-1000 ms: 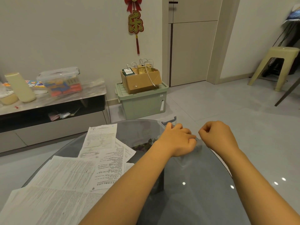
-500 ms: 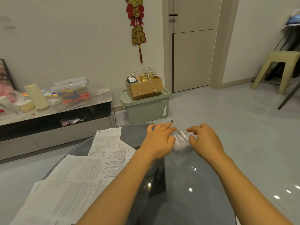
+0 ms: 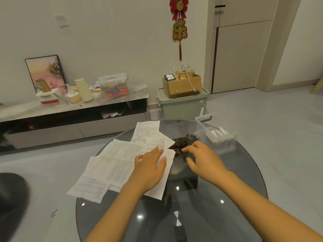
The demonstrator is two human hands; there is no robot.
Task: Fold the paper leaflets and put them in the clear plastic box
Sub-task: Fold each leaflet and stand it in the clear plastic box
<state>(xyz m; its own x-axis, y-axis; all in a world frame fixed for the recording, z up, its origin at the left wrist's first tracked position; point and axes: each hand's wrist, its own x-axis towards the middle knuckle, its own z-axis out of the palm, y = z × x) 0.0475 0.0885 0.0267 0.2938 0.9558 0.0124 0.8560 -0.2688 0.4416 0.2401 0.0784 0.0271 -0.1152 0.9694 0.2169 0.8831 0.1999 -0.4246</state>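
The print on the unfolded leaflets (image 3: pixel 120 165) is too small to read; they lie overlapping on the left of the round glass table (image 3: pixel 227 215), long sides running away toward the wall. The left hand (image 3: pixel 150 170) rests flat on them, fingers straight. The right hand (image 3: pixel 204 159) hovers beside it, fingers loosely spread, holding nothing. The clear plastic box (image 3: pixel 216 138), folded leaflets (image 3: pixel 217 134) inside, sits at the far right edge. A red wall ornament (image 3: pixel 180 30) reads 乐.

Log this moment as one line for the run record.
left hand: open, flat on unfolded leaflets | right hand: open, hovering, empty | clear plastic box: holds folded leaflets | next: likely fold another
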